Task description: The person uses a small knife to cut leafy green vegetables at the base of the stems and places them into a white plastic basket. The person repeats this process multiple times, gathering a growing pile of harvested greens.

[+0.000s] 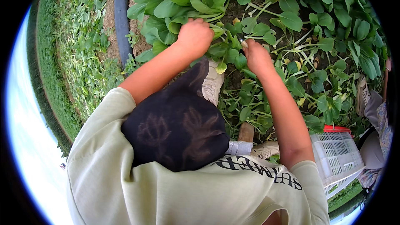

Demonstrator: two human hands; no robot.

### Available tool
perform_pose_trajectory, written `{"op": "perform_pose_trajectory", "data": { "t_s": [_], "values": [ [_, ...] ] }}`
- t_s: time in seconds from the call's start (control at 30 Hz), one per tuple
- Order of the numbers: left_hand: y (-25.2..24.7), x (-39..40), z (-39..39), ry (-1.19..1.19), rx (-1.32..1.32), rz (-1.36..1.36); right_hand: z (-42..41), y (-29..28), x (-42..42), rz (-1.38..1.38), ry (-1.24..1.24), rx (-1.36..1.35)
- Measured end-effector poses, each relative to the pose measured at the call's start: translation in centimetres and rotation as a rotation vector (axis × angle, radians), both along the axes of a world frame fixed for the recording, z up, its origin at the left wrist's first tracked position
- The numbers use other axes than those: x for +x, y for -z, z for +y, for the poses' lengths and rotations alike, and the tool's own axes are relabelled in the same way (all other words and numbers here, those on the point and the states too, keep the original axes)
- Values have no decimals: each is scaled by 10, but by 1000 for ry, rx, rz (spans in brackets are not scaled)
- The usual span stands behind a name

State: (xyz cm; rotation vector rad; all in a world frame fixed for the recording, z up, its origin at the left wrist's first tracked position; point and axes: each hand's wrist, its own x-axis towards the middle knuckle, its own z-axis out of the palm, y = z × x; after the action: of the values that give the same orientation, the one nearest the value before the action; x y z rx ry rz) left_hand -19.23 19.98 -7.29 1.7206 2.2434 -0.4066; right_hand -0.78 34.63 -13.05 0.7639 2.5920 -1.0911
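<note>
My left hand (196,36) is closed around the lower leaves and stalks of a leafy bok choy plant (182,3), its fingertips partly hidden by the greens. To the right, my right hand (258,57) grips a small hand tool (243,42) with a pale handle and a metal collar. The working end of that tool disappears among the leaves, so its shape cannot be told. Between the two hands, small bok choy leaves (232,55) stand close to the soil. Some yellowed leaves (221,68) lie low there.
A dark hose (122,18) runs along bare soil at left. Dense bok choy (331,3) grows at upper right; loose leaves and stalks (307,54) litter the ground below. A white plastic crate (337,154) stands at lower right, beside another person (373,150). My shoe (213,82) is below my left hand.
</note>
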Motion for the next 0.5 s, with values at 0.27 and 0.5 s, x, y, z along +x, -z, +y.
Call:
{"op": "perform_pose_trajectory", "data": {
  "t_s": [0.27, 0.5],
  "values": [
    [2, -8, -3, 0, 83, -36, 7, -6, -15, -141, -143, -45],
    [-34, -3, -1, -59, 442, -310, 38, -23, 27, -70, 138, -176]
  ]
}}
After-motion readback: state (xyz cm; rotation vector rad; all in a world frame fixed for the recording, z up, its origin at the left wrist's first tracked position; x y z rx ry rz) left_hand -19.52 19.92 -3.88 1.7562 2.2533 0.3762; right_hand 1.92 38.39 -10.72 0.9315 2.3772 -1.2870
